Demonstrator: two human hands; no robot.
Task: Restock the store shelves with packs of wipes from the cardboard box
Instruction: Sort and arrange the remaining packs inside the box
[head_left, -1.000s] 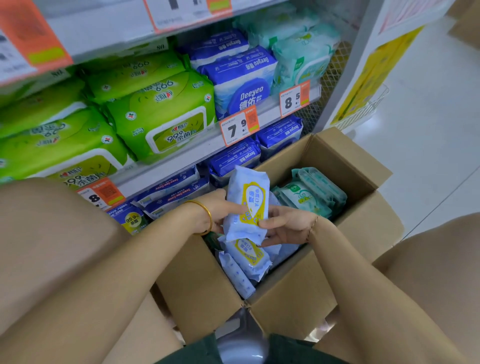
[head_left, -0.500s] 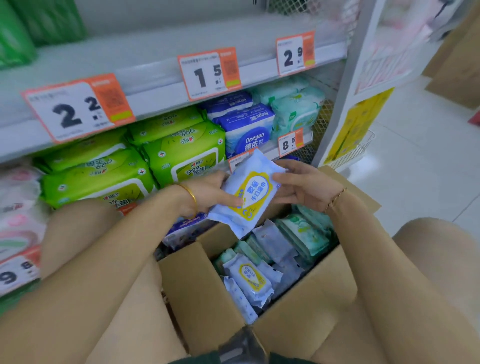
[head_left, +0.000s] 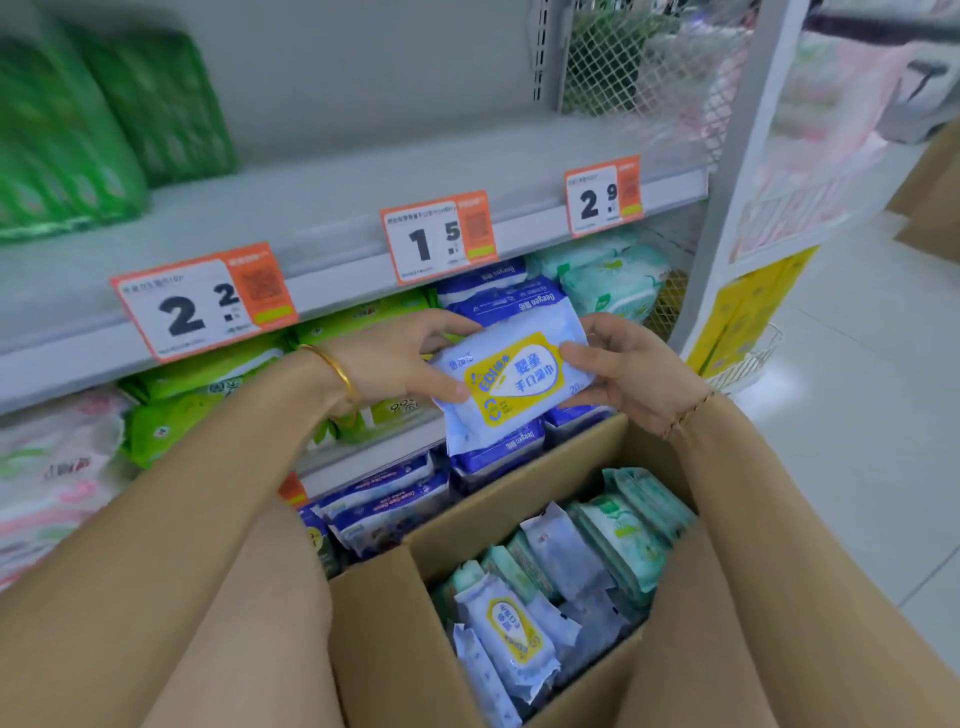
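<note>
Pinching wipes pack (head_left: 511, 382) ends, L hand (head_left: 395, 364) + R hand (head_left: 623, 364), above box (head_left: 519, 499) rim

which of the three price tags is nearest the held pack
The middle tag, reading 1.5, just above the held pack; the 2.2 tag and 2.9 tag sit farther off.

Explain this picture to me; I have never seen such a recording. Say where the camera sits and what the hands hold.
No machine here: a person wears one camera on the head, looking forward and down, so both arms enter from below. The left hand and right hand grip one light blue pack of wipes with a yellow label, one at each end. Beneath stands an open cardboard box with more packs inside. The upper shelf carries green packs at its left and price tags on its front edge.
</note>
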